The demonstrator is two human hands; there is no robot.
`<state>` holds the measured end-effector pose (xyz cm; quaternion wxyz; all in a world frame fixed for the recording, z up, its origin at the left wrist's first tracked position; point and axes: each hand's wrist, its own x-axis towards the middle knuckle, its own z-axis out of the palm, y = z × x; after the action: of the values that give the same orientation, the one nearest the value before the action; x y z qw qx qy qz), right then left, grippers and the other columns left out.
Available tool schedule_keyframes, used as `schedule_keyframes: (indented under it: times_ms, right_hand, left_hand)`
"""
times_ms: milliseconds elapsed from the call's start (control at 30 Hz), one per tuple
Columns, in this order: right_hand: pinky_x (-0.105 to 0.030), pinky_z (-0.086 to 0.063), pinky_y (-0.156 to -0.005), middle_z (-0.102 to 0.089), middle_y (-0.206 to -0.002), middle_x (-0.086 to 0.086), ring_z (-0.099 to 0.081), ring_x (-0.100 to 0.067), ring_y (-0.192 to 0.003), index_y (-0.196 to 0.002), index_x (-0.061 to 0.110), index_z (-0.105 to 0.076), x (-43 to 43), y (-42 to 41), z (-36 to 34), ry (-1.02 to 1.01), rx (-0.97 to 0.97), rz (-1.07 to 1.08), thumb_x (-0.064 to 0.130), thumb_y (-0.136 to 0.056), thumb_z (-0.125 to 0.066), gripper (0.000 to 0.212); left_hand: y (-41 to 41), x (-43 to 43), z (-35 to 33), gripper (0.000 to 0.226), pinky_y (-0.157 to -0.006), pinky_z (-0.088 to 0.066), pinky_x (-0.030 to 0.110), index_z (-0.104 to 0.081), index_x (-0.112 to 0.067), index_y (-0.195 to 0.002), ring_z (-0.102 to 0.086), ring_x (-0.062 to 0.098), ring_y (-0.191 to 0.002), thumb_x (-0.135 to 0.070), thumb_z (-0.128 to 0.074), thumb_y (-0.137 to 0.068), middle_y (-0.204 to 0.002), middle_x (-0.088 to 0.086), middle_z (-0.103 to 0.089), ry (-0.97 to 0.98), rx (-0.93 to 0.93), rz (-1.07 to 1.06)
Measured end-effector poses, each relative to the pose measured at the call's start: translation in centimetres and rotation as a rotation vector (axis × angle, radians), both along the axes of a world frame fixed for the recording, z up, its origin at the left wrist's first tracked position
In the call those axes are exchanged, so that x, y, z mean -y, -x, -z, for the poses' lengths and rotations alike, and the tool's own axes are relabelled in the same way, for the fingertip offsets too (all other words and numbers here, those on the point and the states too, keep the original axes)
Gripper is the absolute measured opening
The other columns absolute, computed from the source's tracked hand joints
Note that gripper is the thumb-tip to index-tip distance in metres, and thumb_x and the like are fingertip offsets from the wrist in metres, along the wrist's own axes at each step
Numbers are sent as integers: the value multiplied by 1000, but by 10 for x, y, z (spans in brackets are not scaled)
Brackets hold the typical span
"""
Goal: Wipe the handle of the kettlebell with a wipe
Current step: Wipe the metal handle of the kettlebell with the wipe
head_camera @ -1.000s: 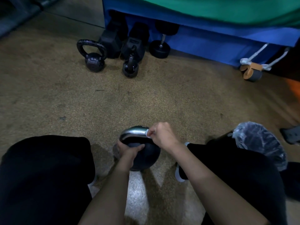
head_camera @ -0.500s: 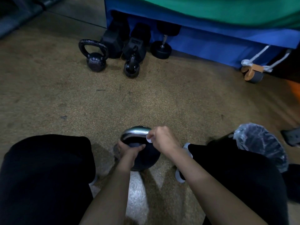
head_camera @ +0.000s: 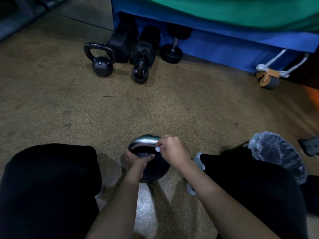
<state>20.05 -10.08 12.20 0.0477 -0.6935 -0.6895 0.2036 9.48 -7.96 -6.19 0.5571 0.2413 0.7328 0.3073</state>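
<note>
Closest to you: your knees in black frame the work, and both forearms reach forward between them.
Left hand [head_camera: 138, 158]: you have it closed on the near-left leg of the handle, thumb hooked across the window, bracing the weight.
Right hand [head_camera: 173, 149]: your fingers are curled shut on a small white wipe [head_camera: 158, 149], pressed at the right end of the handle.
Kettlebell [head_camera: 153, 169]: it sits on the speckled rubber floor [head_camera: 172, 109] between your feet, black ball down, bright metal handle [head_camera: 144, 141] arched on top.
Progress: you look to be mid-wipe at the right corner; the top of the arch and the left leg under your bracing hand probably remain.
Risk, coverage: your left hand covers part of the handle, so that patch gets missed unless you shift your grip.
Risk, wipe: only a scrap shows past your fingertips, so it may bunch up or slip out, leaving bare skin rubbing the metal.
Risk, tipping: a hard sideways push could rock the ball towards your right shoe [head_camera: 198, 161] if the left hand slackens.
Right of you: a bin lined with a clear bag [head_camera: 276, 154] stands just beside your knee.
Farther off: two small kettlebells [head_camera: 101, 62], dumbbells [head_camera: 170, 52] and an ab wheel [head_camera: 267, 80] sit against a blue mat [head_camera: 224, 49], well apart from your work.
</note>
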Motion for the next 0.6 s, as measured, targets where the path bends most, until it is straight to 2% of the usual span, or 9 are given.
schedule_keyframes:
  times_ms: [200,300,400,600]
  right_hand:
    - [-29,-50,-86,-67,-105,-3,-63,-23,-94,-96,14,-75,-6,-6,-1,-42,-26,21,3,-85,-57,23]
    - [-30,-49,-87,-67,-104,-3,-63,-22,-94,-95,13,-75,-5,-4,1,-53,-58,18,5,-85,-58,21]
    - [-23,-47,-86,-68,-101,-4,-63,-20,-92,-93,11,-76,-11,-10,0,-103,-93,72,3,-84,-60,20]
    - [-18,-45,-84,-68,-102,0,-63,-16,-93,-93,14,-76,-15,-10,1,-58,-88,75,5,-85,-61,19]
  left_hand:
    - [0,2,-3,127,-114,-45,69,-28,-25,-166,-40,38,-153,-15,-104,-65,-169,10,-38,13,23,-6]
    - [0,2,-4,124,-114,-47,66,-30,-22,-165,-44,37,-151,-13,-104,-66,-167,11,-41,-4,26,-8]
    - [1,3,-7,121,-114,-47,64,-29,-20,-165,-46,38,-150,-11,-102,-69,-166,12,-42,3,18,2]
    - [0,2,-8,127,-113,-46,69,-26,-25,-166,-43,39,-151,-14,-103,-67,-168,9,-40,11,37,7]
